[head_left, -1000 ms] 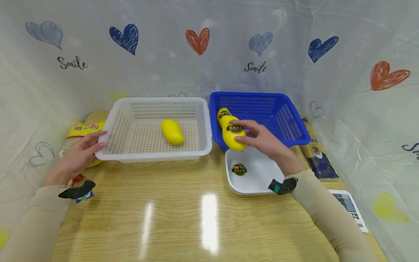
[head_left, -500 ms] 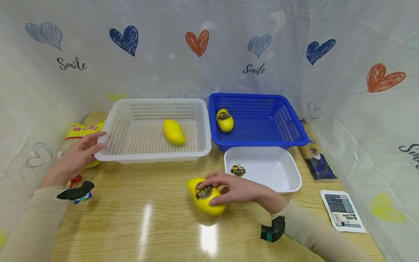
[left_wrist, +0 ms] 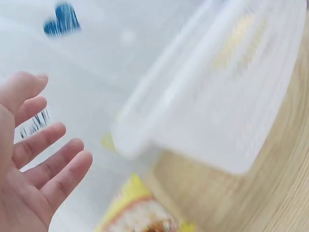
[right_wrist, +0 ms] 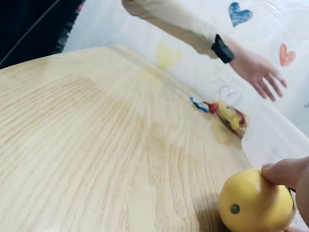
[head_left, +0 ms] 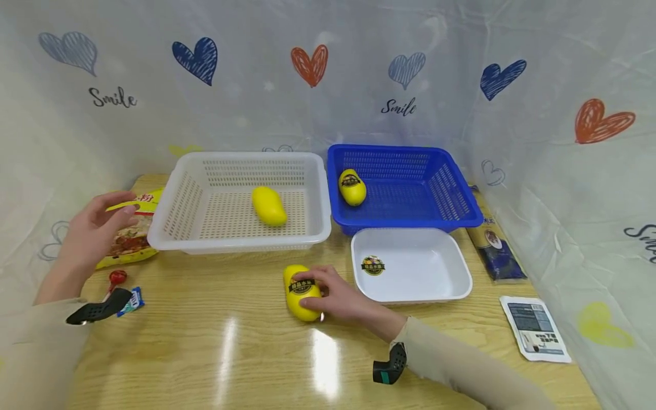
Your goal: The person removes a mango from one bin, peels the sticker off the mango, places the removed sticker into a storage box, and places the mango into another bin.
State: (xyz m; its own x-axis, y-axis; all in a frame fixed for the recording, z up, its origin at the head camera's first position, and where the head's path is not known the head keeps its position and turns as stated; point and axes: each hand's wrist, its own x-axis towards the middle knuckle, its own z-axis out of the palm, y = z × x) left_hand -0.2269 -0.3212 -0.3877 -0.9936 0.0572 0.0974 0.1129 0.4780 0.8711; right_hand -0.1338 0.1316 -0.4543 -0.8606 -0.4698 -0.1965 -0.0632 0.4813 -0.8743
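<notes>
My right hand [head_left: 335, 293] grips a yellow mango [head_left: 299, 304] with a black label, low over the wooden table in front of the baskets. In the right wrist view the thumb presses on the mango [right_wrist: 253, 205], whose green stem spot faces the camera. My left hand [head_left: 84, 236] holds nothing, its fingers spread, left of the white basket [head_left: 241, 244] and over a yellow food packet [head_left: 130, 242]. The left wrist view shows the hand [left_wrist: 38, 164] apart from the basket. A plain mango [head_left: 269, 206] lies in the white basket, and a labelled mango [head_left: 352, 191] in the blue basket [head_left: 410, 219].
A white tray [head_left: 425, 273] with a round sticker stands before the blue basket. At the right lie a gold and purple bag [head_left: 494, 245] and a white packet [head_left: 535, 330]. A red lollipop [head_left: 118, 277] and a small blue packet [head_left: 134, 302] lie near my left wrist.
My right hand has carried the labelled mango from over the blue basket to the table's middle, left of the tray. My left hand has let go of the white basket's rim and moved left.
</notes>
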